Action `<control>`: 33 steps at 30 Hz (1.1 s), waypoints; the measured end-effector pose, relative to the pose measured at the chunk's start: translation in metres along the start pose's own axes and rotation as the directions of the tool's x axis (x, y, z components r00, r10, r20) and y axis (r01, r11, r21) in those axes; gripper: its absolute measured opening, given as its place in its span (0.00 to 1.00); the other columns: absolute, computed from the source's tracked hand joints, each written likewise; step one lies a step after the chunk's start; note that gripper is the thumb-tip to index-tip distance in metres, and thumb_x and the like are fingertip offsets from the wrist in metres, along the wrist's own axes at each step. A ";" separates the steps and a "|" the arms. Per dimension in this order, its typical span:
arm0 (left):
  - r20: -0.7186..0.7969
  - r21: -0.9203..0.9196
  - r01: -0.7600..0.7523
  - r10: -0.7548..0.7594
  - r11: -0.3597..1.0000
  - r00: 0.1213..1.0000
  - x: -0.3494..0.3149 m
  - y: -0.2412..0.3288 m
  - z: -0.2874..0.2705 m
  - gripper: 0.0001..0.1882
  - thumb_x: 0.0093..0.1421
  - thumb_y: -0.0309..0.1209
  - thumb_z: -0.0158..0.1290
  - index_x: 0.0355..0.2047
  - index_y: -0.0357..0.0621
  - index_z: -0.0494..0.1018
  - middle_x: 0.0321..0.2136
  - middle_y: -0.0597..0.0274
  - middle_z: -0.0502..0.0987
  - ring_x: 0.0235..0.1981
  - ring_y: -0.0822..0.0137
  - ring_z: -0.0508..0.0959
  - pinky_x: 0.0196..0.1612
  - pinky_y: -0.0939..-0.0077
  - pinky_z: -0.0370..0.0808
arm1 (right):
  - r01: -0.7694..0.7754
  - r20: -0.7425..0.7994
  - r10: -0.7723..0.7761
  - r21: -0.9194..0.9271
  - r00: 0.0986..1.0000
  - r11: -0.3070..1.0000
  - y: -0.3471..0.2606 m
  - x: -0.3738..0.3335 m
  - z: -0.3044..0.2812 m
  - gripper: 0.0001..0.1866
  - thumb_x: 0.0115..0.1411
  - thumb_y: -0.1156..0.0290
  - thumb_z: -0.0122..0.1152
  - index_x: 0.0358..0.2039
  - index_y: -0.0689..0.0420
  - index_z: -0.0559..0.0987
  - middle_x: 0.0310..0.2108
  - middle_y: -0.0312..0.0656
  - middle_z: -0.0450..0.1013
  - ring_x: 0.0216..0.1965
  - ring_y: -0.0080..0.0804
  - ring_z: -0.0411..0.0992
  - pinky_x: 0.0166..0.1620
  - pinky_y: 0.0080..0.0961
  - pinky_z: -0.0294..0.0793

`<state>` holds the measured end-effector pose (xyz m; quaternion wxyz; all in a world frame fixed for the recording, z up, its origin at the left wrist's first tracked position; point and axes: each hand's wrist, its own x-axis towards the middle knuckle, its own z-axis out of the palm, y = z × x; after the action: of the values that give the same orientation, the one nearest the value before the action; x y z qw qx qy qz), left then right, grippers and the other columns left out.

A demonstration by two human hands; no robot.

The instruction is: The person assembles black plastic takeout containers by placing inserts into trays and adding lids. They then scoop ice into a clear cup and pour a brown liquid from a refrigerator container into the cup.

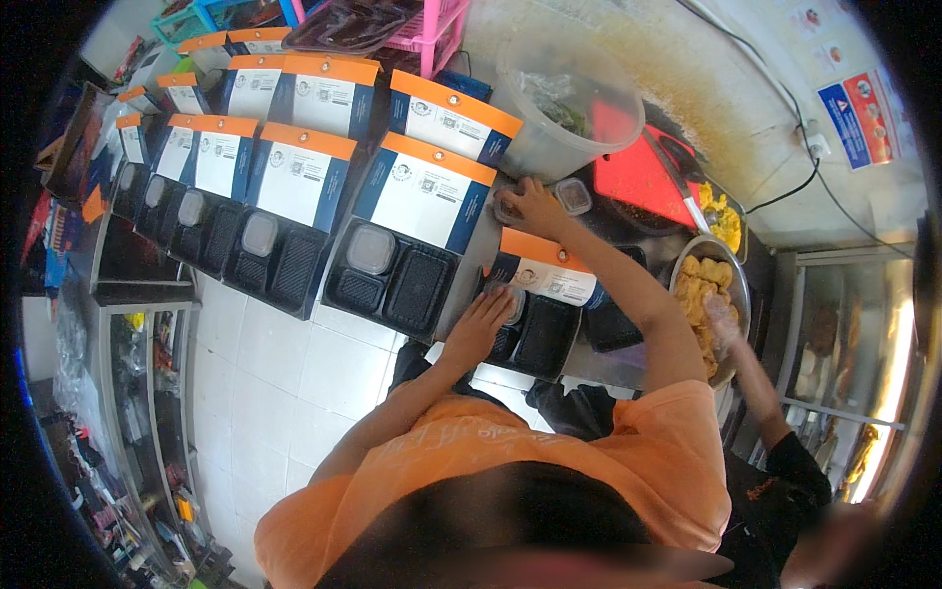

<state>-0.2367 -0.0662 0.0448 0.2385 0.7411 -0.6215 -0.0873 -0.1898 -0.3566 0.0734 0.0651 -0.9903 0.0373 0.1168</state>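
Observation:
My left hand (478,326) lies with its fingers stretched over a small clear lidded cup (514,306) in the small compartment of a black meal tray (546,336). A white, blue and orange card lid (549,272) stands up at the back of that tray. Farther off, my right hand (535,208) is closed around a small clear lidded cup (505,208), partly hidden by the fingers. Just right of this hand sits another small clear cup (573,196) with dark contents. An empty-looking black tray (618,319) rests beside my right forearm.
Several similar trays (392,285) with raised card lids line the counter leftward, small cups in them. Behind stand a large clear tub (564,98), a red cutting board (643,172) and tongs (687,187). At right, a co-worker's gloved hand (723,322) is in a steel bowl (743,294) of yellowish food.

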 end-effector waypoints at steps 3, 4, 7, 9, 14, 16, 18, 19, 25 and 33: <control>-0.008 -0.010 0.002 -0.002 1.000 1.000 -0.001 0.000 0.000 0.33 0.54 0.23 0.45 0.63 0.40 0.57 0.65 0.53 0.57 0.68 0.58 0.54 0.70 0.59 0.49 | -0.118 0.056 0.108 0.242 0.993 0.963 0.001 -0.008 -0.001 0.38 0.48 0.52 0.69 0.60 0.40 0.67 0.54 0.60 0.61 0.55 0.61 0.63 0.56 0.48 0.68; 0.001 -0.026 0.002 -0.002 1.000 1.000 -0.001 0.000 -0.001 0.33 0.54 0.23 0.45 0.63 0.40 0.57 0.65 0.53 0.57 0.68 0.58 0.54 0.70 0.59 0.49 | -0.100 -0.055 0.119 0.277 0.991 0.956 0.006 -0.013 -0.003 0.37 0.49 0.53 0.69 0.60 0.40 0.67 0.54 0.59 0.61 0.54 0.60 0.64 0.55 0.47 0.68; 0.027 -0.012 -0.008 0.009 1.000 1.000 0.001 0.000 0.000 0.33 0.54 0.23 0.45 0.63 0.41 0.58 0.65 0.54 0.56 0.68 0.59 0.54 0.70 0.60 0.49 | -0.170 -0.192 0.253 0.364 0.948 0.916 0.035 -0.041 -0.016 0.36 0.50 0.54 0.68 0.59 0.40 0.67 0.52 0.57 0.62 0.52 0.57 0.66 0.54 0.45 0.70; 0.096 0.036 -0.054 0.050 0.998 0.994 0.002 -0.001 0.000 0.33 0.54 0.22 0.45 0.63 0.41 0.58 0.66 0.56 0.57 0.68 0.59 0.53 0.70 0.60 0.49 | -0.197 -0.218 0.324 0.456 0.921 0.868 0.051 -0.061 -0.020 0.35 0.50 0.56 0.68 0.60 0.41 0.67 0.52 0.55 0.62 0.52 0.54 0.67 0.53 0.44 0.70; 0.142 0.018 -0.134 0.131 0.991 0.981 0.000 -0.002 -0.004 0.33 0.55 0.24 0.45 0.63 0.44 0.57 0.66 0.58 0.55 0.69 0.62 0.52 0.70 0.63 0.48 | -0.102 -0.444 0.191 0.216 0.876 0.971 0.065 -0.076 -0.011 0.37 0.48 0.60 0.70 0.59 0.50 0.67 0.49 0.53 0.62 0.47 0.51 0.68 0.49 0.39 0.72; 0.172 0.042 -0.144 0.135 0.989 0.976 -0.003 -0.002 -0.007 0.33 0.56 0.25 0.45 0.64 0.45 0.57 0.67 0.59 0.55 0.69 0.62 0.52 0.70 0.64 0.48 | -0.074 -0.566 0.174 0.194 0.806 0.978 0.066 -0.077 -0.009 0.39 0.47 0.60 0.71 0.59 0.52 0.67 0.50 0.54 0.62 0.47 0.52 0.68 0.50 0.40 0.71; 0.172 0.038 -0.145 0.136 0.989 0.976 -0.006 -0.001 -0.009 0.33 0.56 0.25 0.45 0.64 0.46 0.56 0.67 0.59 0.54 0.69 0.63 0.51 0.70 0.64 0.47 | -0.098 -0.691 0.188 0.167 0.698 0.981 0.072 -0.079 -0.013 0.40 0.46 0.60 0.72 0.59 0.53 0.66 0.50 0.55 0.63 0.48 0.53 0.68 0.51 0.41 0.70; 0.179 0.033 -0.140 0.132 0.990 0.975 -0.007 -0.001 -0.010 0.33 0.56 0.24 0.45 0.64 0.46 0.56 0.67 0.60 0.53 0.69 0.63 0.51 0.70 0.64 0.47 | -0.222 -0.722 0.311 0.219 0.618 0.950 0.076 -0.080 -0.018 0.38 0.46 0.60 0.71 0.58 0.53 0.68 0.51 0.55 0.63 0.49 0.53 0.67 0.52 0.42 0.68; 0.163 -0.022 -0.124 0.126 0.992 0.979 -0.008 -0.002 -0.005 0.38 0.51 0.22 0.47 0.65 0.45 0.55 0.67 0.56 0.53 0.69 0.60 0.51 0.70 0.60 0.47 | -0.610 -0.682 0.702 0.473 0.203 0.636 0.120 -0.080 -0.048 0.36 0.45 0.56 0.72 0.53 0.56 0.70 0.51 0.58 0.63 0.53 0.53 0.64 0.54 0.46 0.63; 0.247 0.012 -0.118 0.111 0.993 0.963 -0.011 -0.004 -0.009 0.34 0.56 0.24 0.45 0.65 0.45 0.55 0.67 0.58 0.53 0.70 0.63 0.50 0.70 0.64 0.46 | 0.094 -0.204 -0.144 -0.239 0.968 0.967 0.111 -0.082 -0.028 0.41 0.44 0.57 0.70 0.59 0.50 0.65 0.54 0.46 0.65 0.60 0.44 0.60 0.63 0.51 0.52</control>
<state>-0.2319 -0.0530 0.0486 0.1543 0.6906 -0.6891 -0.1561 -0.2730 -0.4655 0.1066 -0.0462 -0.9985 -0.0293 0.0062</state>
